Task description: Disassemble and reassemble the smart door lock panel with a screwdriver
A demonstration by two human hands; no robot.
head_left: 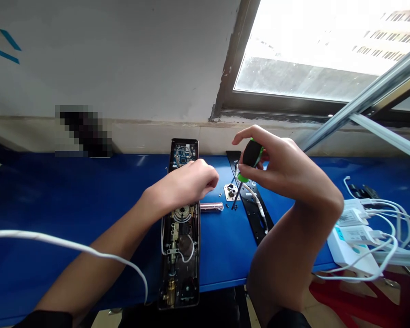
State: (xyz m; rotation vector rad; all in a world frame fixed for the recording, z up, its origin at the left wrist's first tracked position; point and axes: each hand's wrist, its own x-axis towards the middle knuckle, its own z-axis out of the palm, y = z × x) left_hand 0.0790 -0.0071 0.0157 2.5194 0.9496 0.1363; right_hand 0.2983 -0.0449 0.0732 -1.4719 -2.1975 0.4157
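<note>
An opened long black casing [187,284], which looks like a door lock body, lies lengthwise in front of me with a blue circuit board [183,156], wires and brass-coloured parts inside. Over its upper half is my left hand [194,181], fingers curled closed; whatever they may hold is hidden. My right hand [276,161] grips a screwdriver [252,155] with a black and green handle, its shaft slanting down. Close to the tip are small dark screws [235,207] and a square whitish plate [231,192] with a round centre. A copper-coloured bar [212,207] projects at the casing's right side.
On the blue table [222,255], a perforated black strip [251,202] carries a white-wrapped cable [258,200]. White power adapters [357,232] with tangled cords stand at the right edge. A white cable [71,246] crosses my left forearm. A red stool [348,296] is below right.
</note>
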